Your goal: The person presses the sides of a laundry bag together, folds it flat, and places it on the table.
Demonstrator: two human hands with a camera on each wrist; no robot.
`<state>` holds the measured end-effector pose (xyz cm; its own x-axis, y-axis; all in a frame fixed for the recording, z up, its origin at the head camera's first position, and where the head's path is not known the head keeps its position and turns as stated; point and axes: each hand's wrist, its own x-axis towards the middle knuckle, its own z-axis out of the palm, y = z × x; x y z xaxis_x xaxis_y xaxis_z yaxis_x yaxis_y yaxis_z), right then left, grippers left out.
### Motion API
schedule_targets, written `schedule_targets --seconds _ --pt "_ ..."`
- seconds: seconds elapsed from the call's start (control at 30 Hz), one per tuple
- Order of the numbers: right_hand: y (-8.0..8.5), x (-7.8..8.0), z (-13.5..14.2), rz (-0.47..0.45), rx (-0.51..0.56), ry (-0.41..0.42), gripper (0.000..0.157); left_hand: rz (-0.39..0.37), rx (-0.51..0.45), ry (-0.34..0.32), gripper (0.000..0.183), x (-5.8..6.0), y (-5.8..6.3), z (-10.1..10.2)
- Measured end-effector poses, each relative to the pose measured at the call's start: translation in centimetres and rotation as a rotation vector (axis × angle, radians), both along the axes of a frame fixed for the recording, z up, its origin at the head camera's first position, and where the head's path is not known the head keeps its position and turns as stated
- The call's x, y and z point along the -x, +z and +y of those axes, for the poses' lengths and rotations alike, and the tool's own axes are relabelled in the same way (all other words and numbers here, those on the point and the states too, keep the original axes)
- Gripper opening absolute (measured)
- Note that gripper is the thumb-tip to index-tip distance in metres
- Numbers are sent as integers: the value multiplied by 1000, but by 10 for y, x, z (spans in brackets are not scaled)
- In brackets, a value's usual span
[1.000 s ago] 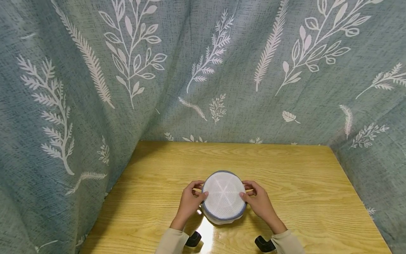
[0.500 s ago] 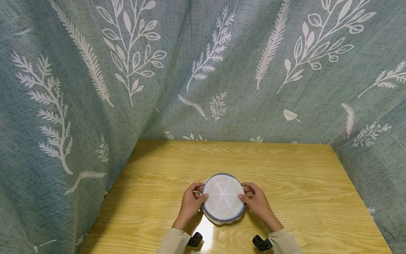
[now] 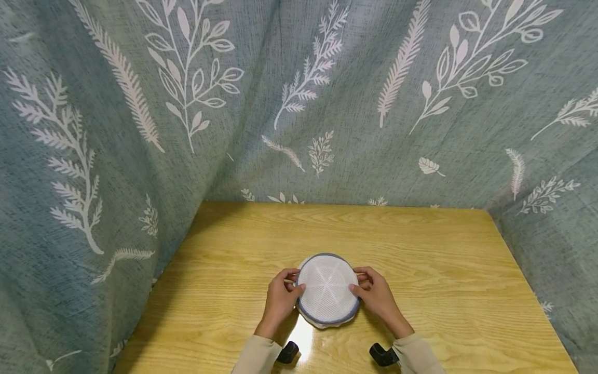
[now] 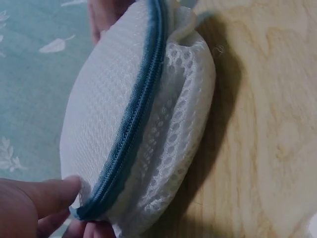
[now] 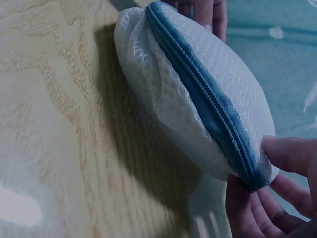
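Left hand (image 3: 280,297) and right hand (image 3: 377,295) pinch opposite edges of a round, white, blue-zipped mesh bag (image 3: 327,289) over the near middle of the yellow wooden table (image 3: 420,249); steadying seems the step, the next move wanting even grip.

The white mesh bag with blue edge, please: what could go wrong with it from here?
The left hand and right hand pinch the white mesh bag only near its edge, at opposite sides; if one slips, that side may drop.

The soft side wall is folded below the blue zipper edge, so pressing the hands together or down might crumple it.

Uneven pulling could perhaps twist that zipper edge.
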<state>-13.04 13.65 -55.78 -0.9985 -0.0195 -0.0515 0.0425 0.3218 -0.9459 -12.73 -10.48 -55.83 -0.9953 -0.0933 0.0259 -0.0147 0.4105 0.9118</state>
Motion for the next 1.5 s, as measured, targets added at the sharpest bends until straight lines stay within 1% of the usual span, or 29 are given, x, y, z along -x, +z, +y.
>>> schedule_targets --seconds 0.17,0.37,0.43,0.5,0.57,0.63,0.7,0.73,0.8,0.87,0.93,1.03,1.13,1.23,1.33,1.4,1.5 --pt "4 1 -3 20 -44 11 36 8 11 14 31 -1 0 0" --pt "6 1 -6 5 -106 9 35 41 38 19 30 -1 -3 1" --pt "6 0 -7 3 -109 11 34 67 68 15 30 -2 -5 2" --pt "4 -1 -7 11 -122 8 34 119 135 -4 30 -4 -7 3" --pt "4 -3 -8 31 -134 4 34 210 241 -46 32 -6 -7 4" --pt "4 -5 -8 71 -152 11 36 327 365 -124 35 -8 -5 5" --pt "5 -7 -8 125 -162 27 38 443 482 -231 41 -11 -3 5" --pt "5 -9 -8 161 -182 44 40 487 534 -291 46 -13 -2 5" --pt "5 -12 -7 251 -237 95 43 542 617 -403 51 -17 -1 3" --pt "5 -14 -6 344 -328 164 48 552 681 -481 53 -20 -2 0" --pt "3 -16 -5 442 -448 255 54 551 728 -517 53 -23 -4 -4" --pt "-1 -19 -6 582 -586 397 67 527 730 -545 56 -25 -6 -10" --pt "-4 -22 -10 674 -655 512 80 500 700 -575 65 -27 -7 -13" --pt "-6 -25 -14 690 -682 583 92 470 690 -600 74 -28 -9 -15" --pt "-8 -27 -17 681 -716 606 99 459 699 -608 77 -28 -10 -15" --pt "-9 -27 -18 682 -738 602 99 462 706 -605 77 -28 -11 -15" --pt "-11 -26 -19 699 -755 592 95 471 700 -602 76 -28 -12 -14"
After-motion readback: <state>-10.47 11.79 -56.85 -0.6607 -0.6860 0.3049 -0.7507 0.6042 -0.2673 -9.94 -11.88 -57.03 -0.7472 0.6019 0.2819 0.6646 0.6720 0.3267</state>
